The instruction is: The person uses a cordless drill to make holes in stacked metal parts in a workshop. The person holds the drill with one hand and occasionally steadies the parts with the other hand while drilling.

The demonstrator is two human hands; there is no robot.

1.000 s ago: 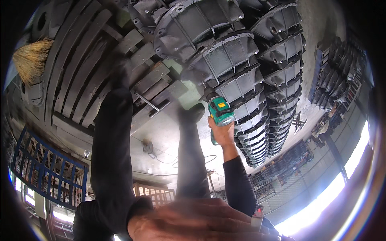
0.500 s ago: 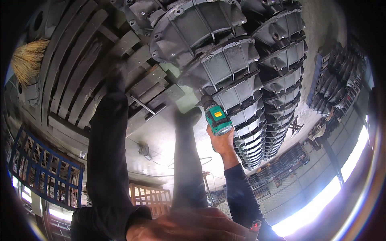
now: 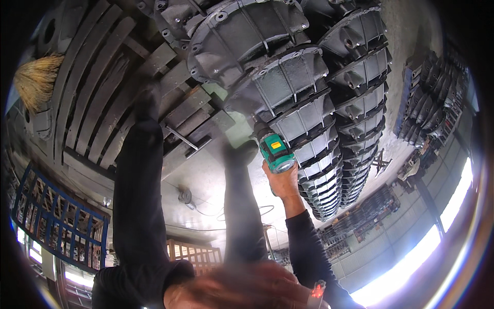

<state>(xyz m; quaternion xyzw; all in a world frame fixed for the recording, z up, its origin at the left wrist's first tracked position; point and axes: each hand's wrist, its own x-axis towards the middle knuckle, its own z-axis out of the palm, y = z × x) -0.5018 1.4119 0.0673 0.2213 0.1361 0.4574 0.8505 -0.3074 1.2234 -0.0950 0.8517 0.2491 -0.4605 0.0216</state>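
A green and black cordless drill (image 3: 276, 149) is gripped by my right hand (image 3: 284, 180), fingers wrapped round its handle. Its bit points up and away at the edge of a dark grey ribbed metal casting (image 3: 288, 77), in a long stacked row. Whether the bit touches the casting I cannot tell. Close to the lower edge, my left hand (image 3: 236, 286) lies across the view, blurred, its fingers too smeared to read. Beside its right end shows a small clear piece with a red glow (image 3: 317, 292); whether the hand holds it is unclear.
Slatted dark wooden pallets (image 3: 103, 87) lie at the left, with a straw broom (image 3: 38, 77) beyond. A metal T-shaped bar (image 3: 186, 140) lies near my feet. A blue metal crate (image 3: 56, 221) stands lower left. More stacked castings (image 3: 432, 103) sit at the right. A cable (image 3: 242, 210) crosses the floor.
The drill and my right hand have shifted very slightly left. My left hand has moved and become more blurred, and the small red-glowing piece has shifted slightly left.
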